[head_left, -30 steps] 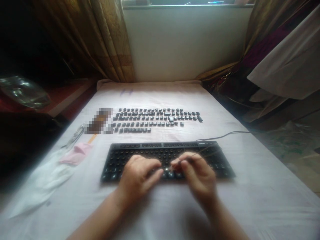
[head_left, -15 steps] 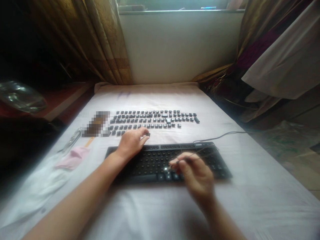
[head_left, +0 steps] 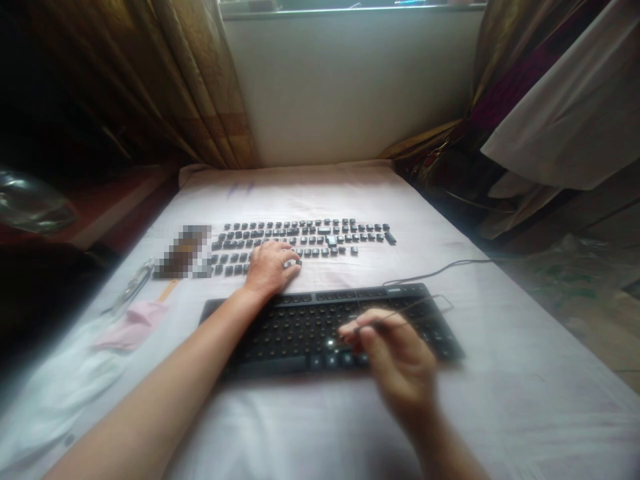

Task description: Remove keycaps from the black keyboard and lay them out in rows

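A black keyboard [head_left: 285, 333] lies on the cloth in front of me, most of its key positions bare, with several caps on its nearest row. Beyond it, loose black keycaps [head_left: 260, 227] are set out in rows. My left hand [head_left: 273, 265] rests over the nearer rows, palm down and fingers spread. Dark keycaps show beside its fingertips, and its fingers partly cover others. Above the keyboard's right part, my right hand [head_left: 397, 350] pinches a thin wire tool [head_left: 423, 303], whose bent end sticks out to the right. A small bright spot shows on the keyboard near those fingertips.
The keyboard's cable [head_left: 435, 272] runs off right across the white cloth [head_left: 525, 373]. At left lie a blurred-out item [head_left: 183, 253], a pink cloth [head_left: 133, 325] and a clear plastic-looking object [head_left: 135, 280]. Curtains [head_left: 200, 80] hang by the wall.
My left hand has moved forward from just above the keyboard onto the keycap rows. Its pinch on a dark keycap has opened out. My right hand stays nearly in place; the view has shifted slightly.
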`<state>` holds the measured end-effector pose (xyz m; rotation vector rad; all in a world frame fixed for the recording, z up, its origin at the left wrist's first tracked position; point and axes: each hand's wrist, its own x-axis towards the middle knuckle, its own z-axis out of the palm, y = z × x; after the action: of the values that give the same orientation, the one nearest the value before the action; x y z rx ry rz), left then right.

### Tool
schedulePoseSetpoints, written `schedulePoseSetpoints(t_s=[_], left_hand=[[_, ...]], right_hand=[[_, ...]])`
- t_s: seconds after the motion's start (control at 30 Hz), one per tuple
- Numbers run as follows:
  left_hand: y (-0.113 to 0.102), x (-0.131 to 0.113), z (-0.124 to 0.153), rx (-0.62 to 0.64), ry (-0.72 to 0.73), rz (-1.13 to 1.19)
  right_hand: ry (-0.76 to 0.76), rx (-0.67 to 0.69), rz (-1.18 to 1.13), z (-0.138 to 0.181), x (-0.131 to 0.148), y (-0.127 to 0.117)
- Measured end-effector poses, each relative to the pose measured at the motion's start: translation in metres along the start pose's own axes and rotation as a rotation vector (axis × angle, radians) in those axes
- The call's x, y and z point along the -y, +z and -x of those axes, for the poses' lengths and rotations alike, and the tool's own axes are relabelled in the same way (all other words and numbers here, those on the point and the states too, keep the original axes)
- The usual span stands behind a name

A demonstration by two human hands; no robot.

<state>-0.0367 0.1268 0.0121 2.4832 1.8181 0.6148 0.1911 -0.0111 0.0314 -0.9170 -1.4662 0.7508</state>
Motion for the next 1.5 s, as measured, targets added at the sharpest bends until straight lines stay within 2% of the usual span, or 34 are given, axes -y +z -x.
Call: schedulePoseSetpoints(t_s=[0.13, 0.4, 0.67, 0.83, 0.97, 1.13, 1.3, 1.5], left_hand=[[0.003, 0.003, 0.001, 0.011, -0.01, -0.023], [-0.001, 0.001, 0.003, 0.029, -0.011, -0.074], [-0.01, -0.004, 0.008, -0.007, 0.009, -0.071], [-0.028, -0.03, 0.039, -0.019, 0.091, 0.006], [-0.035, -0.05, 0.081, 0.086, 0.182, 0.09], [-0.032, -0.055, 0.121, 0.18, 0.202, 0.023], [-0.027, -0.052, 0.133, 0.217, 0.2, -0.034], [-0.022, -0.056, 0.134, 0.189, 0.173, -0.041]], right_hand=[[0.014, -0.012, -0.01, 0.0, 0.001, -0.002], [0.097, -0.132, -0.035, -0.003, 0.008, -0.002], [0.086, -0.155, 0.163, -0.011, 0.003, -0.012], [0.062, -0.133, 0.277, -0.014, -0.005, -0.016], [0.134, -0.159, 0.299, -0.014, -0.009, -0.018], [0.159, -0.143, 0.369, -0.009, -0.014, -0.02], [0.148, -0.161, 0.396, 0.0, -0.018, -0.018], [0.083, -0.126, 0.476, 0.006, -0.024, -0.015]])
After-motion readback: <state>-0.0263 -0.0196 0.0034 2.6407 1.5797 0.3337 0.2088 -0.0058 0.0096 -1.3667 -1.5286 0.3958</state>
